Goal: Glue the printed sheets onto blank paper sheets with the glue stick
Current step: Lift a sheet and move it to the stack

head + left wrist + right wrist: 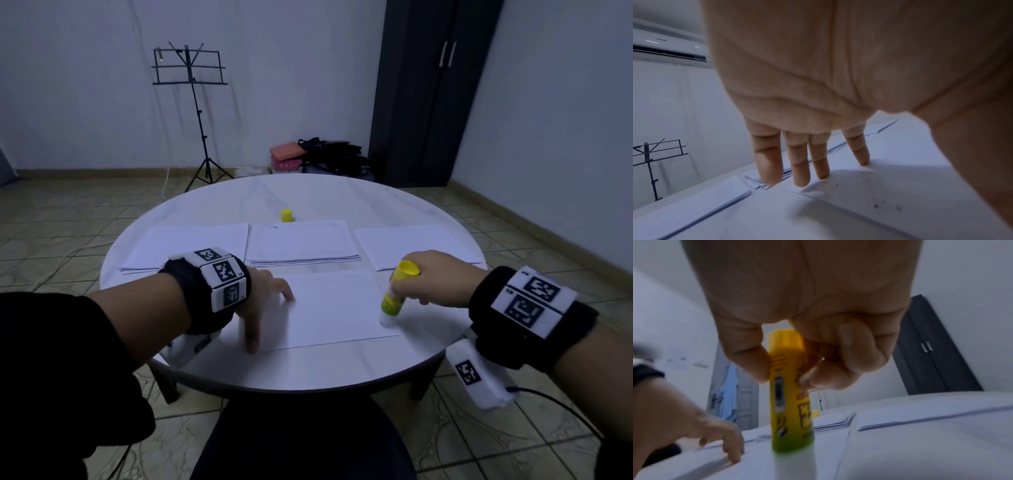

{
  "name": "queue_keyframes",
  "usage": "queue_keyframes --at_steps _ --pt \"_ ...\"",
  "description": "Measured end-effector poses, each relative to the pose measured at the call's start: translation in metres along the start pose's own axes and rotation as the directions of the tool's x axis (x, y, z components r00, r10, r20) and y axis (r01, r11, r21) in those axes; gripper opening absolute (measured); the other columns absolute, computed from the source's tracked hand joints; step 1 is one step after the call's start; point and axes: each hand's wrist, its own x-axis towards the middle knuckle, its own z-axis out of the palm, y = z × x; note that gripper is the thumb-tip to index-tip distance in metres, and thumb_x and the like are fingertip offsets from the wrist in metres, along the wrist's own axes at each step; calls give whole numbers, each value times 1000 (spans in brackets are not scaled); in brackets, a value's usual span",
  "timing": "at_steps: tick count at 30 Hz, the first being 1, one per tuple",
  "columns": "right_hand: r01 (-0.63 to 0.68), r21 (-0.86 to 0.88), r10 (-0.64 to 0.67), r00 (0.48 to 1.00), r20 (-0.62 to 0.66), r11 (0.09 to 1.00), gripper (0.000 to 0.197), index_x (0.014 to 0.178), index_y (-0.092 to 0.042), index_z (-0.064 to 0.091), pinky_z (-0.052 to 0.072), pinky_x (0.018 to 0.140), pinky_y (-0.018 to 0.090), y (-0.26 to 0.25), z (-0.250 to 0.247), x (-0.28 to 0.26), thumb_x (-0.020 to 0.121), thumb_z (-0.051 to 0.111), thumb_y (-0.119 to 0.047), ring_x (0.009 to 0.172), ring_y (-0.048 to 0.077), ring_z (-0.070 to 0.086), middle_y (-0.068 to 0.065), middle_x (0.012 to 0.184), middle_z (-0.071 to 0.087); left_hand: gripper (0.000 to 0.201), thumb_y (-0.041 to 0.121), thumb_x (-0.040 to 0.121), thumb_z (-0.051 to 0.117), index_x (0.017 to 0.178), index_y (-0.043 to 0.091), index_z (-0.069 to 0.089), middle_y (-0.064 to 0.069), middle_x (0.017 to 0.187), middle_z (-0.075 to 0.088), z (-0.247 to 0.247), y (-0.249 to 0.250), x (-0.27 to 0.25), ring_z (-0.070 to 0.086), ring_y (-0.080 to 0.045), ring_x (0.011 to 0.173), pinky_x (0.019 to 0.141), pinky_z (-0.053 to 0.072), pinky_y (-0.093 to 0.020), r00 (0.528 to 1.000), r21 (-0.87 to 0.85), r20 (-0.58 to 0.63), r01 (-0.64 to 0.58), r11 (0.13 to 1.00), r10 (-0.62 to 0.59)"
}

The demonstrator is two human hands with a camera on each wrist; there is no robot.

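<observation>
Right hand (435, 277) grips yellow glue stick (397, 294), tip on white paper sheet (335, 305) near its right corner; left hand (265, 301) pins it with spread fingers. Stroke along edges, lightly.

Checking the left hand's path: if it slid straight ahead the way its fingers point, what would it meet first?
Probably the thick middle stack of white paper sheets, just beyond the left hand pressing the single white sheet; depth is uncertain.

Glue stick (397, 294): smooth glossy plastic, yellow-green, printed label; white glue tip matt. Cap (286, 215): smooth yellow plastic. Sheet (335, 305) and stacks (301, 245): matt white paper. Table (308, 366): smooth, slight sheen, white. Wristbands (534, 315): black cloth, matt. Music stand (191, 68): thin black metal. Floor (68, 219): glossy tile.
</observation>
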Motion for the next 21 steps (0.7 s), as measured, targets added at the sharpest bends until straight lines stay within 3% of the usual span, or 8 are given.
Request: queue_keyframes --at_steps 2,5,7,10,14,17,19,21 --pt "-13 145 26 996 -83 989 19 92 -11 61 39 49 20 10 -3 0 77 69 -19 53 8 54 2 71 64 105 47 54 88 138 47 26 7 142 30 0 0 0 44 -20 126 104 39 -41 1000 -19 12 12 1000 -12" --pt "-79 279 124 981 -149 957 29 106 -17 51 38 57 26 29 -5 10 80 62 -12 69 22 58 8 77 69 99 47 58 85 138 48 27 6 141 31 -2 1 0 45 -20 124 103 39 -40 999 -54 19 30 998 -29" --pt "-129 288 170 978 -122 949 32 113 -22 49 39 60 28 37 -3 17 83 57 -14 77 25 61 6 82 67 92 49 62 83 138 48 30 4 140 31 -2 1 2 44 -20 124 105 38 -39 999 -95 7 35 995 -35" --pt "-139 200 155 985 -69 970 24 111 -11 60 35 59 25 43 -1 23 89 53 -16 72 19 52 5 81 57 80 51 65 80 133 48 38 3 138 31 -1 1 6 46 -21 121 104 40 -39 998 -154 -44 42 987 -49" --pt "-114 281 133 990 -52 953 30 110 -18 53 39 63 20 42 -3 30 85 64 -6 79 16 55 4 97 58 68 50 68 77 128 45 45 3 133 35 -3 3 13 49 -20 117 102 41 -37 995 -169 -68 60 984 -73" --pt "-100 233 108 994 -22 967 30 93 -20 53 47 72 27 44 -5 39 75 73 -6 85 20 60 4 94 61 55 47 74 72 125 40 51 2 131 43 -11 5 19 49 -18 118 101 41 -31 995 -180 -64 62 982 -74" --pt "-84 198 87 996 -5 977 28 82 -19 56 50 88 40 49 -5 47 63 75 -11 93 28 64 9 94 67 47 46 77 71 120 36 56 4 129 51 -19 8 24 52 -15 115 98 41 -27 997 -183 -53 51 982 -62" --pt "-47 179 46 999 6 983 24 81 -12 59 50 92 43 54 -5 53 62 73 -9 94 30 65 13 93 70 39 44 78 70 115 31 61 4 124 58 -28 13 30 55 -13 107 92 42 -24 996 -181 -71 33 983 -47"
